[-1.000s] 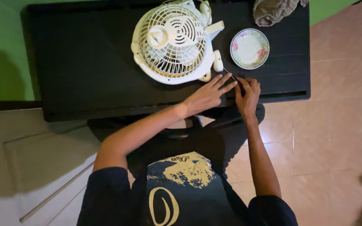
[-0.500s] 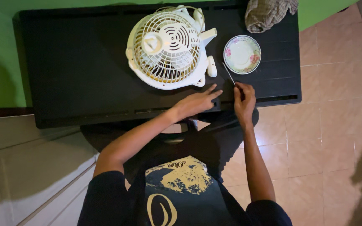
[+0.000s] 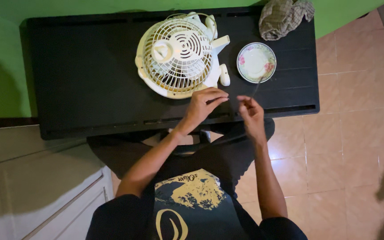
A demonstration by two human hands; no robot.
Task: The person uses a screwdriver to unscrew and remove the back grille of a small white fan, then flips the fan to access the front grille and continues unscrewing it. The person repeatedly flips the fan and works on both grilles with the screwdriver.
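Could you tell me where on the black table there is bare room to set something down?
The widest free patch of the black table lies left of the white fan, out to the table's left edge. A smaller strip runs below the saucer at the right end. It is crowded around the fan, saucer, cloth, left hand and right hand.

A home, by every sign: bright green painted wall (image 3: 67, 6) behind a low black slatted table (image 3: 90, 89), peach floor tiles (image 3: 356, 146) on the right, a white panelled cabinet door (image 3: 36, 191) at lower left. On the table, household odds: a small cream desk fan (image 3: 178, 53) lying mid-table, a flowered saucer (image 3: 256, 62) toward the right edge, a crumpled checked cloth (image 3: 285, 18) at the far right corner.
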